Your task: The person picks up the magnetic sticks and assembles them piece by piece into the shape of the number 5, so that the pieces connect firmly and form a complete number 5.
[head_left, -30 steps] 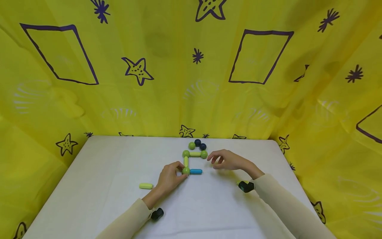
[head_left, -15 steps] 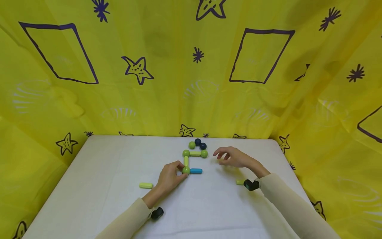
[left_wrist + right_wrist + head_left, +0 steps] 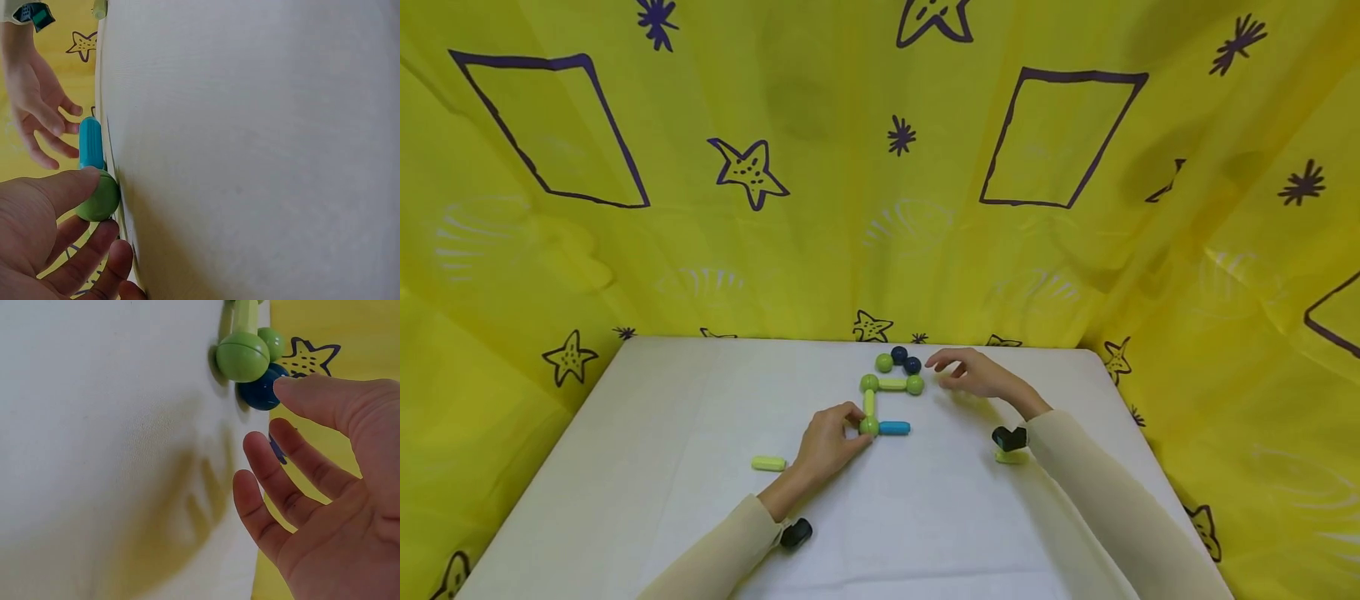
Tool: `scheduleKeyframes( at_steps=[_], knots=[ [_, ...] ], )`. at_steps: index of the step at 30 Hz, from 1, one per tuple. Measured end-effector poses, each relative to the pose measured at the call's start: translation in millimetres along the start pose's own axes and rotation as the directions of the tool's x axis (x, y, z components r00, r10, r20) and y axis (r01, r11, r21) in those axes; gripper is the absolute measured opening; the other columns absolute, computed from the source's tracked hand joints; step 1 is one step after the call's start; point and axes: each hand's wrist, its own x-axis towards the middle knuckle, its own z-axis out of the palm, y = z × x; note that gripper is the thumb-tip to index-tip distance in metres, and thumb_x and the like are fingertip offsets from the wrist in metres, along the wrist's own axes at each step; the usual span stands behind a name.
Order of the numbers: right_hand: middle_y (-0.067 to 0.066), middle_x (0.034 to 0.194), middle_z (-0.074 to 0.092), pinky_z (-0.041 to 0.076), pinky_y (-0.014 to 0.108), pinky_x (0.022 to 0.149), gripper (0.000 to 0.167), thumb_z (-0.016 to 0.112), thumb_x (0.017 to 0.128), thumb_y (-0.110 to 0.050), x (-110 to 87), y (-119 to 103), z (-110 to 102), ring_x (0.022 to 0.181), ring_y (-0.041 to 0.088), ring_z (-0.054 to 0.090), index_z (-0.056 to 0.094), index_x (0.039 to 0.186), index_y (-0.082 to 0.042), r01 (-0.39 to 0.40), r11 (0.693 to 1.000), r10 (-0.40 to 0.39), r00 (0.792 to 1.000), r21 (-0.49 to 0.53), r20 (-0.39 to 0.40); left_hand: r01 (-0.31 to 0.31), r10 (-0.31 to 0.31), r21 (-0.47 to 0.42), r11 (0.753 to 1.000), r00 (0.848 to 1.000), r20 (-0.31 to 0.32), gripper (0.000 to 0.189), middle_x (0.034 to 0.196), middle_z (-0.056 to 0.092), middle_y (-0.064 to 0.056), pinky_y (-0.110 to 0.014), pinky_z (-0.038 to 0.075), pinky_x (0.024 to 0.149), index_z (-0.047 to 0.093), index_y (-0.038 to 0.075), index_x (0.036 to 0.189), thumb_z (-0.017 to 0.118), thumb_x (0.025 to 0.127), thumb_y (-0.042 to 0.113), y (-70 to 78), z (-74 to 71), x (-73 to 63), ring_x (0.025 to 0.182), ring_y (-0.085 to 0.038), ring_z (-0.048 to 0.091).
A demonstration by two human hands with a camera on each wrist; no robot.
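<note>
My left hand [image 3: 827,442] pinches a green ball [image 3: 868,427] between thumb and fingers; the left wrist view shows the thumb on top of it. From this ball a blue rod [image 3: 894,428] points right and a yellow-green rod [image 3: 870,403] runs back to another green ball [image 3: 869,383]. A second yellow-green rod [image 3: 892,384] links that one to a green end ball [image 3: 915,385]. My right hand [image 3: 977,373] hovers right of a dark blue ball [image 3: 912,366], fingers spread and loosely bent, holding nothing. In the right wrist view a gap separates its fingertips from the balls.
Behind the joined pieces lie a loose green ball [image 3: 884,362] and another dark blue ball [image 3: 899,356]. One loose yellow-green rod [image 3: 768,463] lies at left, another [image 3: 1011,457] under the right wrist. A yellow patterned curtain [image 3: 820,250] surrounds the white table [image 3: 625,500].
My right hand first drew off to the right, then moved back and leftward, nearer the dark blue balls. The left hand has kept its hold on the green ball.
</note>
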Motion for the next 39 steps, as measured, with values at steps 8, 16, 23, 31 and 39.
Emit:
scheduleKeyframes(
  at_steps=[8,16,23,31,39],
  knots=[
    [0.019,0.139,0.06,0.05,0.051,0.099,0.038,0.063,0.1,-0.003,22.8,11,9,0.122,0.038,0.059,0.061,0.137,-0.007,-0.126,0.992,0.126,0.992,0.011,-0.013,0.009,-0.009,-0.002,1.0,1.0,0.004,0.023,0.095,0.073,-0.001,-0.024,0.044,0.06,0.072,0.009,0.104,0.084,0.086,0.018,-1.7,-1.5,-0.3,0.066,-0.008,0.051],
    [0.019,0.139,0.06,0.049,0.051,0.101,0.038,0.064,0.098,0.0,37.3,19,17,0.124,0.037,0.058,0.063,0.135,-0.008,-0.141,0.99,0.142,0.989,0.019,-0.046,0.019,-0.019,0.003,1.0,1.0,0.01,0.024,0.095,0.073,0.0,-0.024,0.045,0.06,0.072,0.009,0.105,0.085,0.086,0.018,-1.4,-0.5,-0.4,0.066,-0.008,0.051],
    [0.02,0.138,0.061,0.047,0.053,0.101,0.036,0.066,0.096,0.001,45.2,24,19,0.125,0.038,0.058,0.065,0.132,-0.005,-0.12,0.992,0.123,0.99,0.041,-0.072,0.015,-0.015,0.008,1.0,1.0,0.004,0.025,0.095,0.072,0.0,-0.025,0.045,0.06,0.072,0.01,0.105,0.085,0.086,0.019,-2.9,0.2,0.4,0.067,-0.008,0.051],
    [0.018,0.134,0.062,0.049,0.047,0.096,0.032,0.07,0.096,-0.002,49.4,24,25,0.122,0.036,0.059,0.065,0.127,-0.005,-0.15,0.987,0.156,0.981,0.062,-0.113,0.018,-0.018,0.016,1.0,1.0,0.0,0.026,0.095,0.072,0.0,-0.024,0.045,0.061,0.072,0.01,0.105,0.085,0.086,0.019,-4.2,0.8,0.0,0.068,-0.009,0.051],
    [0.017,0.132,0.063,0.048,0.049,0.098,0.03,0.07,0.096,-0.002,48.9,23,26,0.122,0.036,0.059,0.065,0.125,-0.006,-0.176,0.982,0.185,0.974,0.072,-0.13,0.007,-0.007,0.013,1.0,1.0,-0.006,0.025,0.096,0.073,-0.001,-0.024,0.045,0.061,0.072,0.009,0.105,0.085,0.085,0.018,-4.6,0.9,-0.1,0.067,-0.008,0.051]
  ],
)
